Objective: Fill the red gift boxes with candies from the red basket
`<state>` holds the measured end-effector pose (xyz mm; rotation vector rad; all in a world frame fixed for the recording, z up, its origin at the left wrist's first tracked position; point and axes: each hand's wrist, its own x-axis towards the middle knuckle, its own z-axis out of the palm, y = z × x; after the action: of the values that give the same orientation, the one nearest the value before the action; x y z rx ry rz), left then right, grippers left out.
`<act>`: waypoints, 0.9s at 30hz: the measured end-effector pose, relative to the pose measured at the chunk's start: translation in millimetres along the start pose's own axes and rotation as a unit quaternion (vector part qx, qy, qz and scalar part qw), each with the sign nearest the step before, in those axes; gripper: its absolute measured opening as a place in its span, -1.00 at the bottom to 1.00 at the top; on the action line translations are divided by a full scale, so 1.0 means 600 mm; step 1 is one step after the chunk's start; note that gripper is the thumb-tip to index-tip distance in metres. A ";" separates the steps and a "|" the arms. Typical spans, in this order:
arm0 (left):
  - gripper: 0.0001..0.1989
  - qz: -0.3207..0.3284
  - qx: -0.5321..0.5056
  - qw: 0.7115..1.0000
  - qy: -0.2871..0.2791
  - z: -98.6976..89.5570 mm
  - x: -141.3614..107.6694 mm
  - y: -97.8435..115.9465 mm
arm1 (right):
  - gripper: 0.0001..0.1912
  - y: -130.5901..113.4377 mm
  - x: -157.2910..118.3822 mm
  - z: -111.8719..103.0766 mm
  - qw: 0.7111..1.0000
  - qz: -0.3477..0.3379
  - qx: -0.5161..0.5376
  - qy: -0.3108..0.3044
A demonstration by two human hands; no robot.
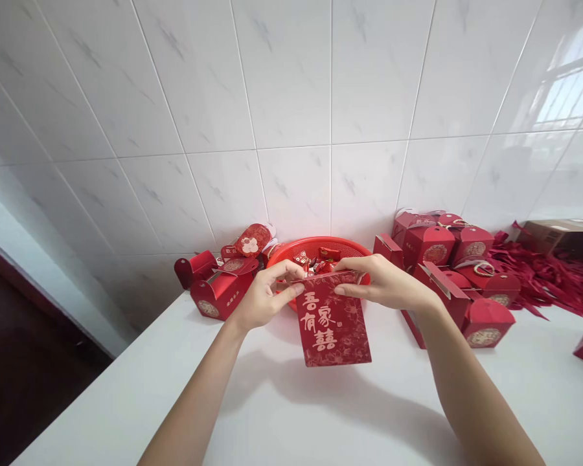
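A red paper bag (334, 323) with pale Chinese characters and a faint flower print hangs above the white table. My left hand (271, 294) pinches its top left corner between thumb and fingers. At the top right edge, my right hand (381, 281) grips it, the thumb on the front face and the fingers behind. Just beyond the bag stands a red plastic basket (342, 243), partly covered by the bag and my hands. Wrapped sweets (326, 264) in red and gold lie inside the basket.
Folded red gift boxes (223, 291) sit left of the basket. More red boxes (486, 320), some with cord handles, are piled on the right. Dark red ribbons (548, 275) and a cardboard box (563, 236) lie farther right. A tiled wall (291, 97) bounds the table (291, 421) behind.
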<state>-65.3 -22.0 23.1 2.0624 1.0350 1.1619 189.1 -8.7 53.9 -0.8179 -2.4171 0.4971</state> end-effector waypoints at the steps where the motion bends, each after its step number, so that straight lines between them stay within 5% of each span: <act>1: -0.81 0.004 -0.005 1.000 0.021 -0.001 -0.001 0.002 | -0.68 -0.003 -0.002 -0.002 1.000 -0.008 0.017 0.015; 6: -0.78 0.049 -0.015 0.996 0.075 0.004 -0.007 0.010 | -0.54 -0.025 -0.008 -0.003 0.995 0.001 0.051 0.082; 15: -0.85 0.119 -0.038 0.990 0.067 0.011 -0.019 0.029 | -0.78 -0.052 -0.032 -0.006 0.988 -0.003 -0.039 0.152; 18: -0.96 0.137 -0.041 0.987 0.068 0.007 -0.017 0.029 | -0.79 -0.056 -0.046 -0.019 0.972 -0.008 -0.054 0.228; 20: -0.90 0.140 -0.038 0.986 0.079 0.002 -0.013 0.025 | -0.79 -0.053 -0.058 -0.032 0.939 0.002 -0.061 0.339; 23: -0.90 0.121 -0.026 0.987 0.102 -0.006 -0.002 0.011 | -0.79 -0.036 -0.077 -0.056 0.844 0.035 -0.088 0.528; 27: -0.83 0.071 -0.018 0.992 0.101 -0.011 0.014 -0.020 | -0.84 -0.007 -0.118 -0.092 0.729 0.059 -0.192 0.654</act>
<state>-72.5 -8.0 20.6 2.0506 0.9637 1.4748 267.6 -47.7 73.5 -0.9877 -1.0992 -0.4877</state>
